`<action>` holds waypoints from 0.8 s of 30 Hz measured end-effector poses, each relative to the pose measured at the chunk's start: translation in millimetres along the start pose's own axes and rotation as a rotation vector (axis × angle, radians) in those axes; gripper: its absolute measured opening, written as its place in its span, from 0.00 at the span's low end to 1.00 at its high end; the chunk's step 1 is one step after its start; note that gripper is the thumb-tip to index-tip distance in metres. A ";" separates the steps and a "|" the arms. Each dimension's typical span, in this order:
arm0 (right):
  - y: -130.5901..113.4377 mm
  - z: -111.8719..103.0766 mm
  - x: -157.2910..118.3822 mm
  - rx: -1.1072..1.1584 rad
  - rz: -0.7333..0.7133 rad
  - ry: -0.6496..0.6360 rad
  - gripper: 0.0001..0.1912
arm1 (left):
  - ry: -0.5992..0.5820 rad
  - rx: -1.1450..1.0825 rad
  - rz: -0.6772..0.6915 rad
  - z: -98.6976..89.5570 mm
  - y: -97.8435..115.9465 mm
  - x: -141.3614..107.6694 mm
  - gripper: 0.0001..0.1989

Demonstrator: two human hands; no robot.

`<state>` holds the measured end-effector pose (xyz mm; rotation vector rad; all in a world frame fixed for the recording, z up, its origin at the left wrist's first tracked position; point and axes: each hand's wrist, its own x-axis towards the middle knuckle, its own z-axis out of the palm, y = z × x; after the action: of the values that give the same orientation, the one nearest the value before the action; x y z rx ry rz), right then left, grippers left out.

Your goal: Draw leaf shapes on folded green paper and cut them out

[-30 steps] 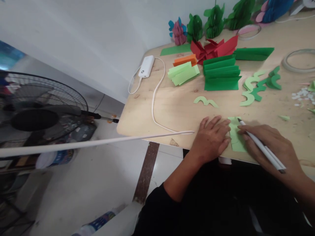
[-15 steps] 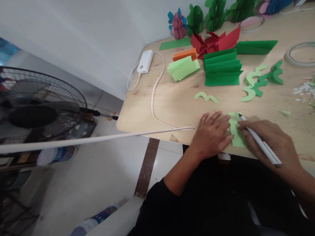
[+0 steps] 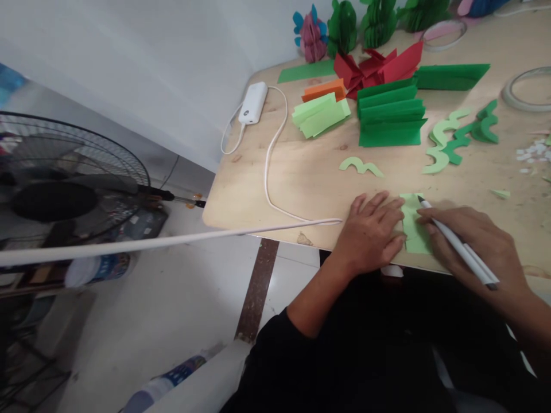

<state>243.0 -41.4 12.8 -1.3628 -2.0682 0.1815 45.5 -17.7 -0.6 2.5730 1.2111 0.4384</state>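
Black cloth sleeve (image 3: 273, 353), plain, ends at forearm, well short of bare left hand (image 3: 368, 235). Black clothing (image 3: 379, 332) below and between hands; pale streak (image 3: 443, 370) on it, lower than bare right hand (image 3: 486, 229), too blurred to identify.

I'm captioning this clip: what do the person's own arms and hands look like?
The left hand and right hand are bare, with no gloves, rings or wristbands showing. A black sleeve on the left side stops well short of the hand.
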 end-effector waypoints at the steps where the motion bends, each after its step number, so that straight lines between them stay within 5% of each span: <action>1: 0.0 -0.1 0.1 -0.003 -0.013 0.002 0.11 | -0.003 0.002 0.001 -0.2 0.1 0.0 0.18; 24: 0.9 0.4 -1.7 0.024 -0.064 0.008 0.12 | 0.011 0.009 0.001 0.7 0.9 -0.3 0.20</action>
<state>243.8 -42.4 11.4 -1.2790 -2.0930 0.1723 46.2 -18.6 -1.0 2.5824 1.2180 0.4488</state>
